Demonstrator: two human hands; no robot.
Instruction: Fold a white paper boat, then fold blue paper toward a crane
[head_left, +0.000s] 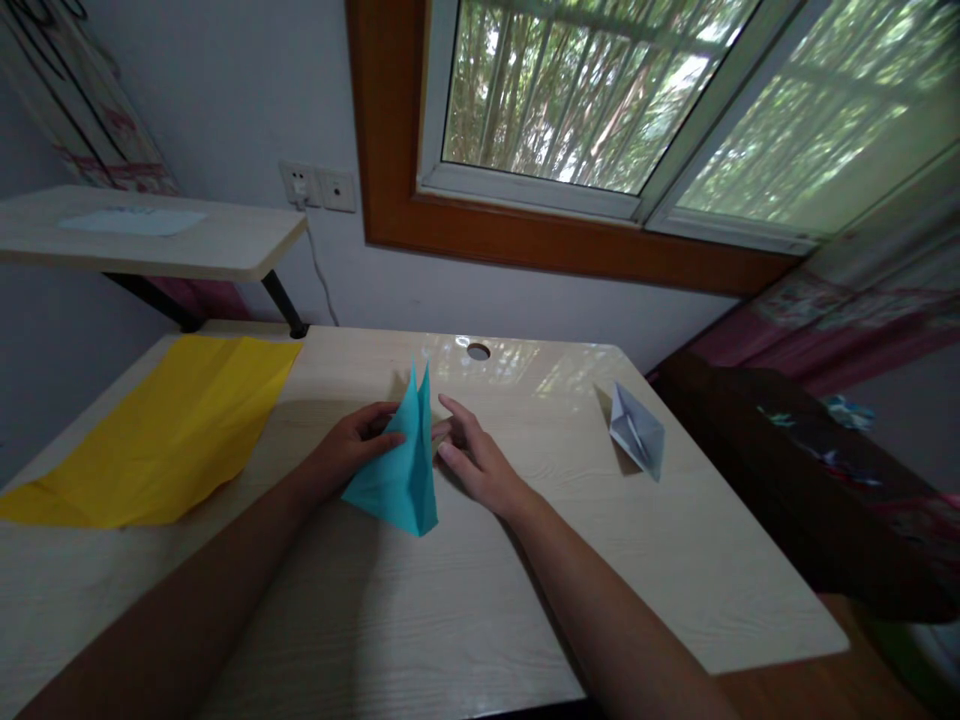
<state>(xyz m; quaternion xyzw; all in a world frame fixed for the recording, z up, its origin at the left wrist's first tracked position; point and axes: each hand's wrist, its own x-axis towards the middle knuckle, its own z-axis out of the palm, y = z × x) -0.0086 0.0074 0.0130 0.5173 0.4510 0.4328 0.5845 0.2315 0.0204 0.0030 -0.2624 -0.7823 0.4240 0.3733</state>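
A folded teal paper shape [401,465] stands on edge over the middle of the light wood desk [465,590], its two thin points aimed up and away from me. My left hand [354,445] pinches its left side with thumb and fingers. On the other side my right hand [474,455] holds the paper's right edge with its fingertips, the remaining fingers spread. Both forearms reach in from the near edge of the desk.
A large creased yellow sheet [169,430] lies on the desk's left part. A folded pale paper model [637,432] sits at the right. A cable hole [478,351] is near the far edge. A raised shelf [150,235] stands at left; a dark bench [795,470] at right.
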